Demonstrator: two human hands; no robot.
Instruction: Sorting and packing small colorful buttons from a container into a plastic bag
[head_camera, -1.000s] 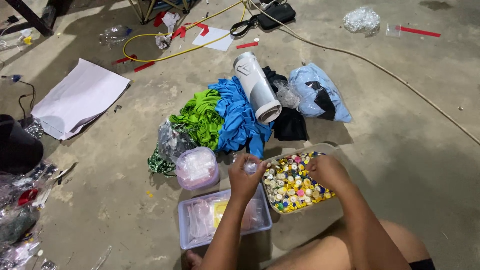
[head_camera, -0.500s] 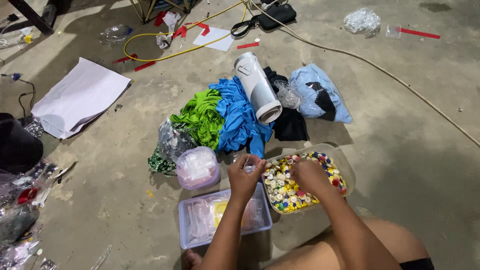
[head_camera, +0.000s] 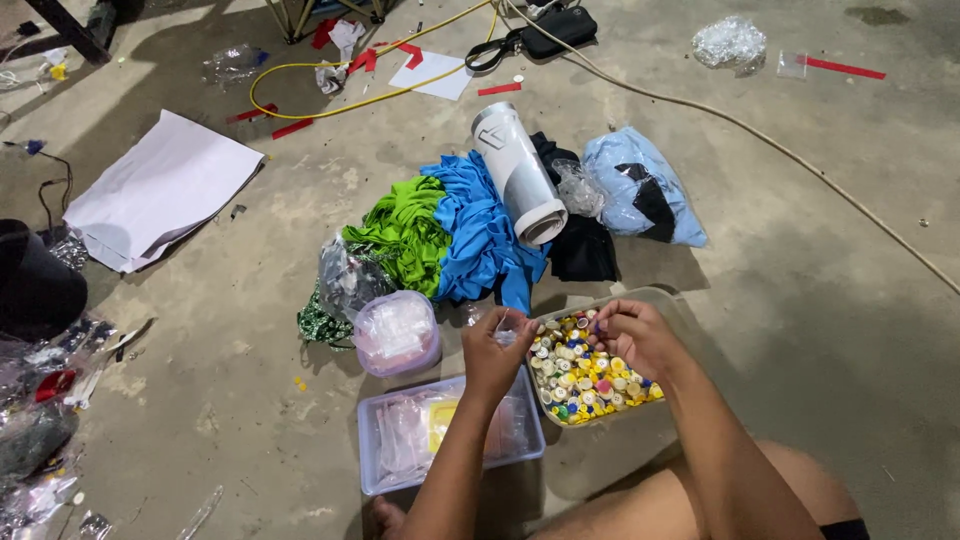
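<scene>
Head view: I see my left hand (head_camera: 497, 352) pinching a small clear bag (head_camera: 503, 332), just above the caps tub's (head_camera: 655, 300) left rim. Right hand (head_camera: 632, 336) over the tub, fingers closed on what looks like a purple cap, prob. Tub still v. full; flat box (head_camera: 372, 455) holds a few bags.

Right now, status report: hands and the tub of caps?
Left hand pinching a small clear bag. Right hand over the tub of coloured caps, fingertips together. Clear bin of bags beside it.
</scene>
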